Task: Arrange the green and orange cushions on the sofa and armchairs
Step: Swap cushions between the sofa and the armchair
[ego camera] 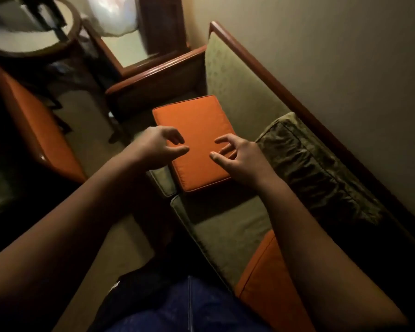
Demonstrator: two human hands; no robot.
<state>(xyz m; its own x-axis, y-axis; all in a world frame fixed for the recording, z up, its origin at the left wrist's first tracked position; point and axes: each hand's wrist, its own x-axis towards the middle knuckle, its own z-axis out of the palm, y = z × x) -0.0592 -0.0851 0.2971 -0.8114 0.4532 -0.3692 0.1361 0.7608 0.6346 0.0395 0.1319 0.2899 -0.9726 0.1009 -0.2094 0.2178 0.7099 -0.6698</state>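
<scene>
Orange cushion (pixel 194 142) lies flat on the green sofa seat (pixel 228 233), directly under the fingers of both hands. The left hand (pixel 157 146) hovers over its left edge, fingers (pixel 177 149) spread and curled, gripping nothing. The right hand (pixel 240 155) hovers at its right edge, fingers (pixel 222 141) likewise apart and empty. Just right of those fingers a green cushion (pixel 314 168) leans against the sofa back. A second orange cushion (pixel 271 291) lies nearer the person, beneath the right forearm. Beyond the fingertips stands a wooden armrest (pixel 153 77).
</scene>
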